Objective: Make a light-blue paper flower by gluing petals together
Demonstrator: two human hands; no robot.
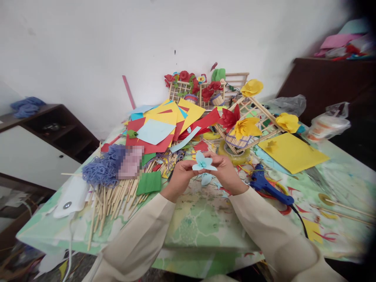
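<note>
Between my two hands, a light blue paper flower (202, 162) with a few pointed petals and a small fringed centre is held above the table. My left hand (182, 174) pinches its left side, thumb and fingers together. On the other side, my right hand (225, 172) has its fingers closed on the flower's right and back edge. The petals partly cover the fingertips. Below the flower, loose light blue paper petals (206, 179) and scraps lie on the green patterned tablecloth (194, 219).
Coloured paper sheets (155, 132) are piled behind my hands. To the left are purple yarn (101, 166) and wooden sticks (113, 201). A blue glue gun (270, 186), tape roll (235, 154), stick frame with flowers (249, 125) and yellow paper (293, 152) lie right.
</note>
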